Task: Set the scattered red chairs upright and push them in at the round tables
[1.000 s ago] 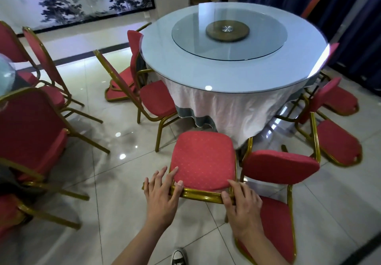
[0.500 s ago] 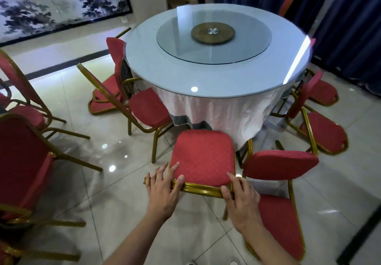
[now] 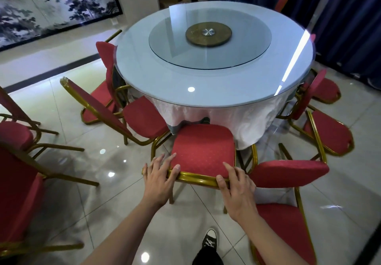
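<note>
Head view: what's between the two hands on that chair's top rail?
Only bare gold rail runs between the left hand and right hand; the chair's red back lies just beyond. Nothing else there, as the head view shows.

- Held chair (image 3: 203,151): back rail under both hands, left hand (image 3: 157,182), right hand (image 3: 237,188).
- Round table (image 3: 206,83): beyond grip.
- Neighbouring chair (image 3: 288,202): right of grip.

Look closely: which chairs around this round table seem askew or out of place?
A chair at the left leans steeply against its neighbour, and one at the right lies tipped over. Both hands, left and right, hold the upright middle chair.
</note>
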